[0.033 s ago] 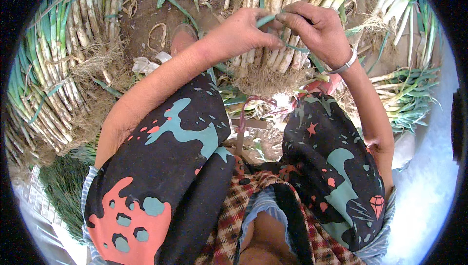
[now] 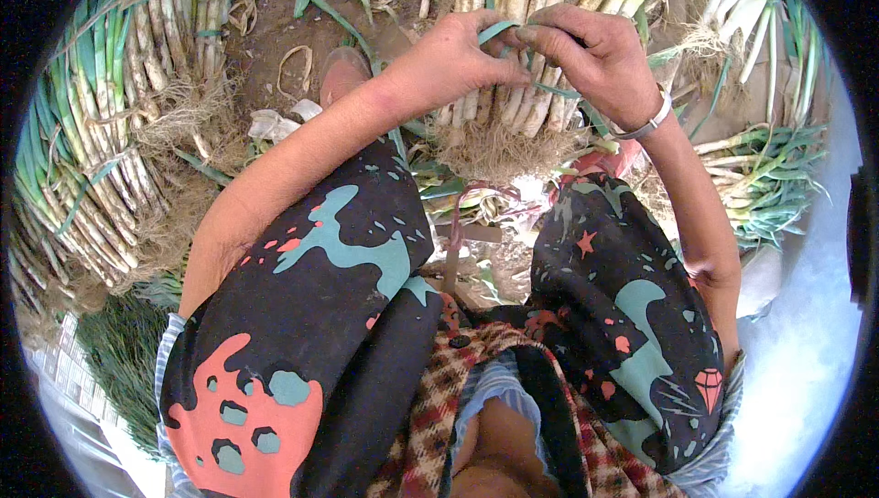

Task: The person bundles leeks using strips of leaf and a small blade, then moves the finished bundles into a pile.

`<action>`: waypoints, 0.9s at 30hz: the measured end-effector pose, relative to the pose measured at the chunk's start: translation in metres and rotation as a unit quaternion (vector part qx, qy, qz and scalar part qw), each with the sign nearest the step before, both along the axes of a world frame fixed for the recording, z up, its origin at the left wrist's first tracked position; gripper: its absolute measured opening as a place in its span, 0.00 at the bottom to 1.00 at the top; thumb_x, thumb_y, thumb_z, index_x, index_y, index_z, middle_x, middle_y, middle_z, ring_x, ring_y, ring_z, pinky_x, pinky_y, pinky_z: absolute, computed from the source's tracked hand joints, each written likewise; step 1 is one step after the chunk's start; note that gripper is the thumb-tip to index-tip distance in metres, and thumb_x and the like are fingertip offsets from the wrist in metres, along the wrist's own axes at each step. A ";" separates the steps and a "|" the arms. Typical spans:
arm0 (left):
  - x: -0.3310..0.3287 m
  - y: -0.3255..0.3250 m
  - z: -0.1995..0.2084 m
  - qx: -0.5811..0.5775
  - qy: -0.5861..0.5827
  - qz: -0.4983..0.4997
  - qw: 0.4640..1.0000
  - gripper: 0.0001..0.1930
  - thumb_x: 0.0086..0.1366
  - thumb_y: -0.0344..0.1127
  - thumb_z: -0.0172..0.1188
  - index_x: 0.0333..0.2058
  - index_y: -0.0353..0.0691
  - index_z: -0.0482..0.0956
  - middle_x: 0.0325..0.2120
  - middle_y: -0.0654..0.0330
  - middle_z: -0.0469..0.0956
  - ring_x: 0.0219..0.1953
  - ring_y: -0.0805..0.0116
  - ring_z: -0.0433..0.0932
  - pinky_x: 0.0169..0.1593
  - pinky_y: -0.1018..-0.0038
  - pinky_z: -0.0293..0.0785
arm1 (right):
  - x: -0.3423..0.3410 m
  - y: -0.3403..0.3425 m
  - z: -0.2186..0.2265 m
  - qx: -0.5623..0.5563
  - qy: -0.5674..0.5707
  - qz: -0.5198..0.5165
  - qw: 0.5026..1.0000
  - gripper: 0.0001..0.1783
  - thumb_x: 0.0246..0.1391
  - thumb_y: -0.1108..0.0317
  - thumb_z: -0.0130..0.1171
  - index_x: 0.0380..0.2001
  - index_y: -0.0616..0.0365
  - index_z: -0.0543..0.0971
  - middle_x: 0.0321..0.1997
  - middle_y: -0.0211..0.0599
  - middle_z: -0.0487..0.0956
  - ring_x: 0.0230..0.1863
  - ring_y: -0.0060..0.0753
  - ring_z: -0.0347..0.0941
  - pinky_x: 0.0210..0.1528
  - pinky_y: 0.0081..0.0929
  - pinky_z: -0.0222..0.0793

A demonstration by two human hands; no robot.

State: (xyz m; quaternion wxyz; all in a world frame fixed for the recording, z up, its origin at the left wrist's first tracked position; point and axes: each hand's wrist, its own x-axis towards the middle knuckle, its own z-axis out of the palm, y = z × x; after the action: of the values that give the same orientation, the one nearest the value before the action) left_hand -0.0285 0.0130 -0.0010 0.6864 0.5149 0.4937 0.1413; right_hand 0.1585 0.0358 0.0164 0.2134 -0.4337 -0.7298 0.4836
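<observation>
A bundle of leeks (image 2: 517, 109) with white stalks and stringy roots stands in front of my knees, roots toward me. Over its stalks, a narrow green leaf strip (image 2: 497, 31) bends between my two hands. My right hand (image 2: 595, 63) pinches the strip between thumb and forefinger. At the bundle's left side, my left hand (image 2: 462, 57) curls with the strip running into its grip; some of its fingers are hidden. Another piece of green strip (image 2: 556, 92) lies across the stalks below my right hand.
Tied leek bundles (image 2: 101, 141) lie at the left. More leeks (image 2: 742, 13) lie at the far right, with a smaller pile (image 2: 765, 182) nearer. Loose leaves (image 2: 343, 22) litter the soil. A shoe (image 2: 345, 75) shows beyond my left knee.
The leaf strip between my hands has turned and now arches slightly higher. My left fingers have shifted a little; my right hand has barely moved.
</observation>
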 end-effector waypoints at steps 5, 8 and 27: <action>0.011 -0.007 -0.010 0.065 -0.037 0.007 0.997 0.15 0.49 0.37 0.64 0.32 0.32 0.77 0.22 0.63 0.75 0.26 0.78 0.70 0.33 0.77 0.69 | 0.009 -0.001 -0.007 0.005 0.110 -0.013 0.994 0.11 0.52 0.66 0.54 0.35 0.60 0.77 0.27 0.41 0.76 0.29 0.30 0.74 0.35 0.24 0.69; 0.011 -0.006 -0.003 0.049 -0.014 -0.012 0.999 0.14 0.51 0.36 0.62 0.34 0.33 0.78 0.22 0.66 0.75 0.27 0.81 0.69 0.34 0.79 0.68 | 0.020 -0.006 -0.013 -0.080 0.064 0.001 0.995 0.14 0.49 0.66 0.54 0.40 0.59 0.76 0.32 0.43 0.77 0.34 0.34 0.75 0.40 0.26 0.69; 0.010 0.001 -0.007 -0.130 -0.106 0.145 0.975 0.05 0.47 0.26 0.62 0.25 0.37 0.76 0.24 0.64 0.76 0.28 0.75 0.73 0.38 0.78 0.68 | 0.017 -0.044 0.003 0.063 0.041 0.007 0.997 0.07 0.45 0.69 0.55 0.29 0.59 0.77 0.25 0.41 0.76 0.27 0.37 0.75 0.31 0.27 0.69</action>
State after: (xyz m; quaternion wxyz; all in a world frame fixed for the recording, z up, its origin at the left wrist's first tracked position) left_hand -0.0181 0.0145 -0.0081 0.7683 0.3262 0.5014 0.2278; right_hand 0.1751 -0.0087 0.0189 0.2666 -0.3936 -0.7526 0.4557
